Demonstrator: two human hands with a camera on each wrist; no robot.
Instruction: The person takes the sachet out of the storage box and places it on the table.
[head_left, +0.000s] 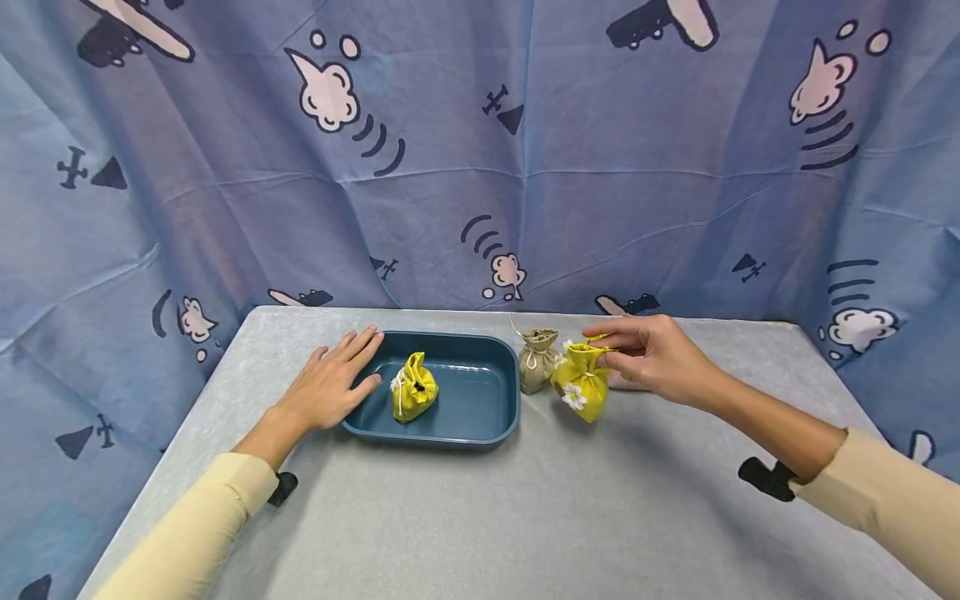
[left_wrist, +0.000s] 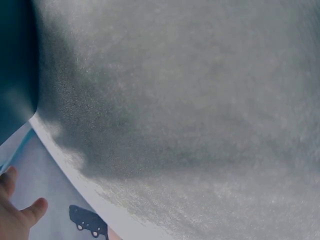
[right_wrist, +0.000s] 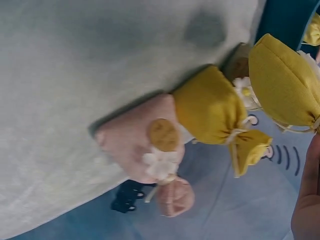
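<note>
My right hand (head_left: pixel 648 357) pinches the gathered neck of a yellow drawstring pouch (head_left: pixel 588 387) with a white flower, held above the table to the right of a dark blue tray (head_left: pixel 517 408). That pouch (right_wrist: pixel 285 82) also shows at the right of the right wrist view. My left hand (head_left: pixel 330 383), fingers extended, rests on the tray's left rim; its fingertips barely enter the left wrist view. Inside the tray, at the left, stands another yellow pouch (head_left: pixel 414 392).
A tan pouch (head_left: pixel 534 371) stands just right of the tray. Behind my right hand, a pink pouch (right_wrist: pixel 135 130) and a further yellow pouch (right_wrist: pixel 202 102) sit side by side, mostly hidden in the head view. A patterned blue curtain (head_left: pixel 450 167) hangs around the grey table (head_left: pixel 480 517).
</note>
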